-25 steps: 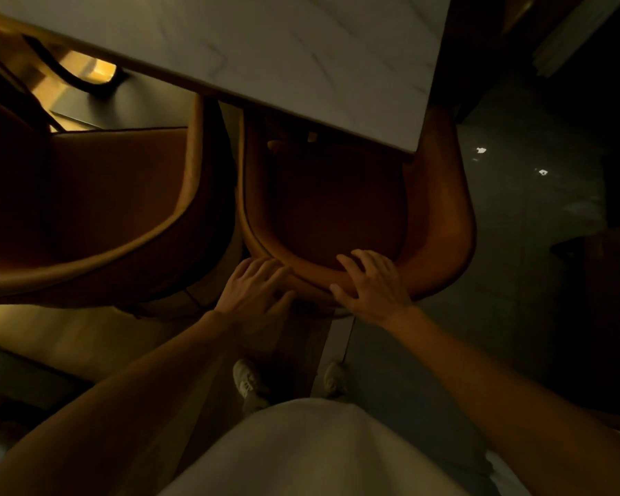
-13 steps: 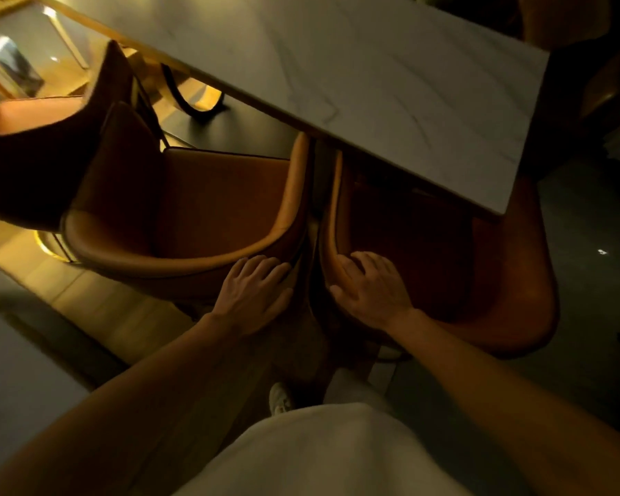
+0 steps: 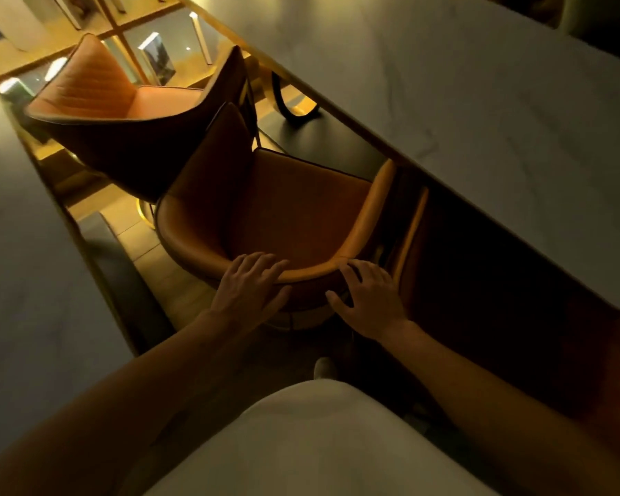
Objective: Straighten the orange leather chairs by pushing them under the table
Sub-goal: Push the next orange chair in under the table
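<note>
An orange leather chair [image 3: 301, 209] stands in the centre, its seat mostly out from under the white marble table [image 3: 480, 119]. My left hand [image 3: 251, 286] grips the curved top of its backrest, fingers over the rim. My right hand [image 3: 367, 297] holds the same rim further right. A second orange chair [image 3: 414, 223] sits tucked under the table on the right, mostly in shadow. A third orange chair [image 3: 122, 98] stands at the far left, turned away from the table.
Another pale tabletop [image 3: 18, 245] runs along the left, leaving a narrow aisle of wooden floor. A dark seat [image 3: 122, 281] sits beside that table. The table's curved leg [image 3: 287, 105] shows beyond the chair. Lit shelves [image 3: 151, 55] are at the back.
Both hands have left the right-hand chair, now tucked under the table, and moved onto the middle chair's backrest. My view has swung left, bringing the third chair into sight.
</note>
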